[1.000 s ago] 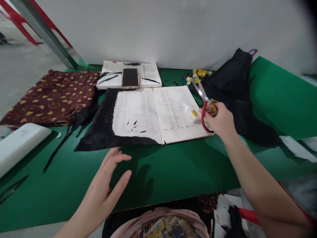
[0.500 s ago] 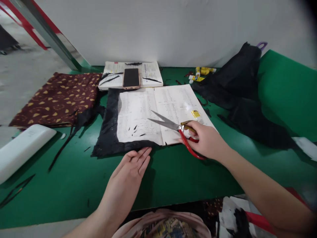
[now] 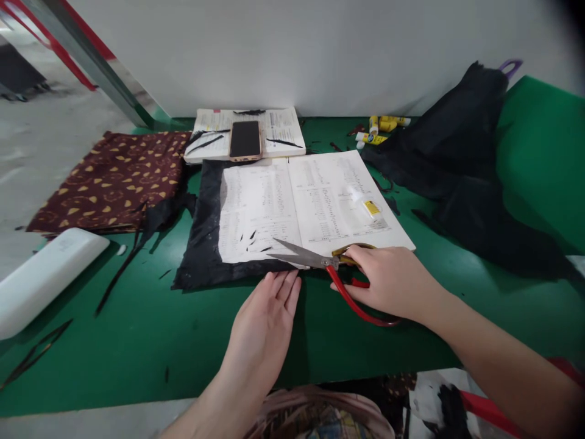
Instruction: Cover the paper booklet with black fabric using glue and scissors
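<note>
My right hand point(image 3: 388, 277) grips a pair of scissors point(image 3: 315, 256) with red and brownish-yellow handles. The blades are parted and point left over the lower edge of an open book point(image 3: 329, 183). Black cloth point(image 3: 196, 244) wraps the book's left side and lower left edge. My left hand point(image 3: 267, 317) lies palm up at that lower edge, fingers stretched out, fingertips touching the cloth; whether a fingertip is beneath it I cannot tell. A small glue container with a yellow label point(image 3: 372, 209) rests on the right page. Small black scraps point(image 3: 249, 238) lie on the left page.
Behind the book, a phone point(image 3: 245, 140) rests on another open book point(image 3: 287, 131). Yellow glue tubes point(image 3: 375, 139) and a large black cloth point(image 3: 461, 146) are at the right. At the left are patterned maroon fabric point(image 3: 114, 177), a white case point(image 3: 50, 274) and black strips point(image 3: 116, 274).
The scissors have come down and nearer to the lower edge of the book, in my right hand. My left hand has slid right along the cloth edge. The view has shifted slightly.
</note>
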Demonstrator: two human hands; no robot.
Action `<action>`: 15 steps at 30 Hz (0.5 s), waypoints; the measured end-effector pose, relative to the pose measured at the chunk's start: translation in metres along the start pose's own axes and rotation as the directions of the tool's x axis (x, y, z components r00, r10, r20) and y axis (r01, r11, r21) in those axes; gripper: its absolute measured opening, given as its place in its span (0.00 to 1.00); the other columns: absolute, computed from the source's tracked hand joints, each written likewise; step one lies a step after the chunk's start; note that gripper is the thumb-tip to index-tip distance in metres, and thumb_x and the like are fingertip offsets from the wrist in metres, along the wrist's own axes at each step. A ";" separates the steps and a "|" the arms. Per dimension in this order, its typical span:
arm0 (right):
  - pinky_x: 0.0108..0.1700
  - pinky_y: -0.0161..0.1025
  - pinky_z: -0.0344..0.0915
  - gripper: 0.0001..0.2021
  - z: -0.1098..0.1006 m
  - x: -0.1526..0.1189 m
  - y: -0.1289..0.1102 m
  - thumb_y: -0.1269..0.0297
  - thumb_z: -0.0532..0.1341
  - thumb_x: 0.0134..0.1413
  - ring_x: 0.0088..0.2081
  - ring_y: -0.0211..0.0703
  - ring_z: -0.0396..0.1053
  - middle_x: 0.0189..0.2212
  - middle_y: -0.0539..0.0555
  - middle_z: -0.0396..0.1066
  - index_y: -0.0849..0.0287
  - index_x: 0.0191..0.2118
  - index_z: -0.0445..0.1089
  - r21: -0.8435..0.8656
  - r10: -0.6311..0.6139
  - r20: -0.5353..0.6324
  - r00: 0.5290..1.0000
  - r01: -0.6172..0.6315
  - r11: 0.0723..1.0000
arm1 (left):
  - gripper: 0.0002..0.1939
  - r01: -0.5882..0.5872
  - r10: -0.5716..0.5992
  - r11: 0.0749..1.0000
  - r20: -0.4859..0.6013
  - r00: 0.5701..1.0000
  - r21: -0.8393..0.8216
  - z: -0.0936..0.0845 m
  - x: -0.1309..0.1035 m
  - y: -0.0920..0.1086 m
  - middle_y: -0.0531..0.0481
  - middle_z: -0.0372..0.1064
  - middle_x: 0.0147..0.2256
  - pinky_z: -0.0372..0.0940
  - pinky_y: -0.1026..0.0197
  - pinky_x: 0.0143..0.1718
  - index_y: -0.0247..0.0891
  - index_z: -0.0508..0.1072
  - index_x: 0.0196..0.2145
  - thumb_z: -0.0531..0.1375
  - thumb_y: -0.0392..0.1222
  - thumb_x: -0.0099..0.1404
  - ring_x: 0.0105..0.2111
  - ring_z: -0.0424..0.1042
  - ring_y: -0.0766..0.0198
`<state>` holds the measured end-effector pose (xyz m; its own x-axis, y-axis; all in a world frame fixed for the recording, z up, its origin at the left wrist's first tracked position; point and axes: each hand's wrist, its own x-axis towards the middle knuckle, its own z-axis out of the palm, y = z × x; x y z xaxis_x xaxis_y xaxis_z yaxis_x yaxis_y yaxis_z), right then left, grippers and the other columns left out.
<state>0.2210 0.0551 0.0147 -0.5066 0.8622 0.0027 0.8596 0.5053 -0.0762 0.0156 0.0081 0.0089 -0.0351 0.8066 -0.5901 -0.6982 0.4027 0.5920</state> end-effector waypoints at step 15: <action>0.22 0.40 0.48 0.20 0.009 -0.004 -0.001 0.48 0.58 0.55 0.23 0.48 0.71 0.22 0.55 0.71 0.64 0.36 0.69 -0.130 -0.114 -0.019 0.993 0.111 0.985 | 0.17 0.025 -0.046 0.991 -0.162 0.986 -0.134 0.002 0.013 0.001 0.39 0.71 0.52 0.70 0.55 0.56 0.34 0.67 0.56 0.46 0.34 0.74 0.52 0.73 0.58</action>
<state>0.2216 0.0514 0.0056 -0.6003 0.7992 0.0299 0.7994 0.5983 0.0553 0.0154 0.0201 0.0026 -0.1182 0.7062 -0.6981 -0.7883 0.3607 0.4984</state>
